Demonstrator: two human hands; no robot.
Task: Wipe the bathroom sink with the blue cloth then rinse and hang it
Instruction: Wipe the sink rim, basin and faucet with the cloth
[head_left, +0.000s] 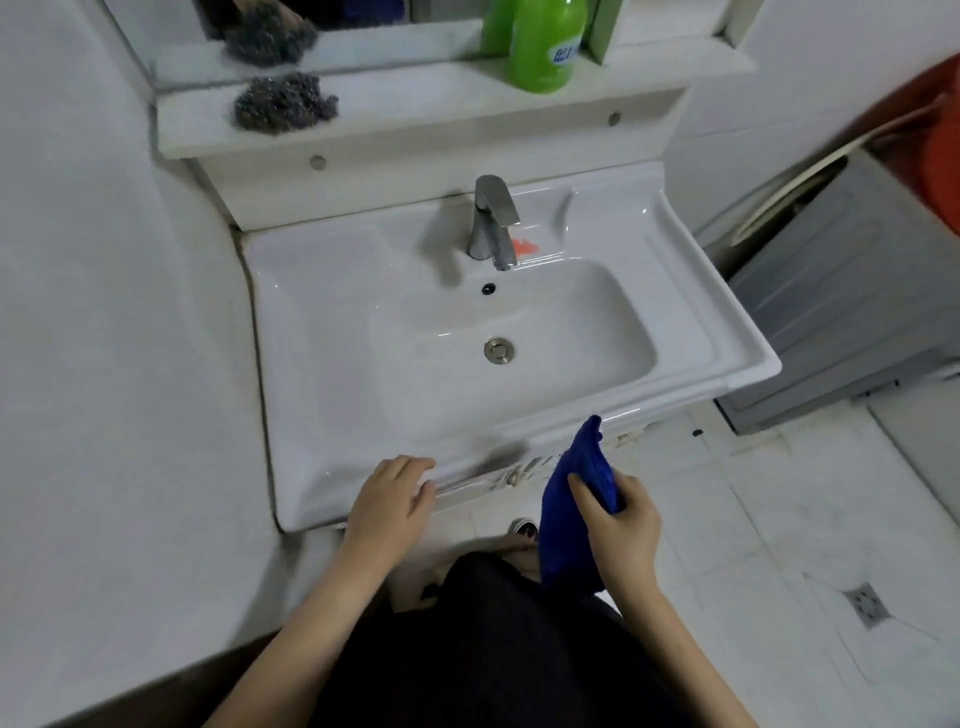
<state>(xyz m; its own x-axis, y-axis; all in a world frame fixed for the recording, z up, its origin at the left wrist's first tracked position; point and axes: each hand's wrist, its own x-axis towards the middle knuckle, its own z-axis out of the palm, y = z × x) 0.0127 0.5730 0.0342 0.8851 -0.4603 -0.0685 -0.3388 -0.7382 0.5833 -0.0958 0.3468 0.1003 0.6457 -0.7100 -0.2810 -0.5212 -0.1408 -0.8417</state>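
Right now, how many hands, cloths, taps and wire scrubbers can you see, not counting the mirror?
Hands: 2, the left hand and the right hand
Cloths: 1, the blue cloth
Taps: 1, the tap
Scrubbers: 1, the scrubber
Total: 5

The top edge cuts off the green bottle (543, 47), whose label (565, 54) is too blurred to read, the right edge crops an orange object (943, 156) beyond recognition, and part of the blue cloth (566, 519) is covered where the right hand (623, 535) grips it.
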